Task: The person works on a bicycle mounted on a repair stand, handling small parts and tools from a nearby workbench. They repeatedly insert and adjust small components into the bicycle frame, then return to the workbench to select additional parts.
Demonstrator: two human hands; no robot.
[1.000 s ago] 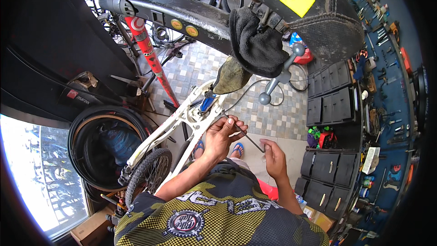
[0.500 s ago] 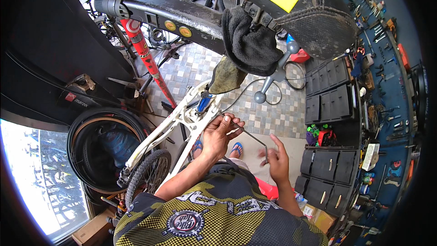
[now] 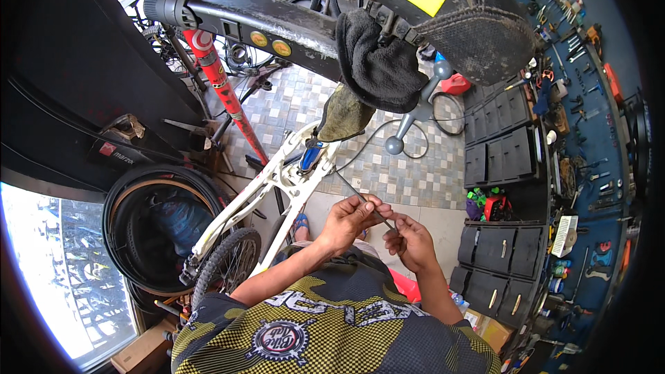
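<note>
Left hand [image 3: 350, 220] and right hand [image 3: 410, 241] both pinch shut on the thin dark bike cable [image 3: 360, 197]; it runs off toward 11 o'clock to the white bicycle frame [image 3: 267, 190].

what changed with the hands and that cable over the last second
The right hand moved in toward the left hand and now pinches the thin cable with it; a second ago it was held apart, lower right. The left hand kept its grip on the cable. The white bike frame, the black rag and the tiled floor stayed put.
</note>
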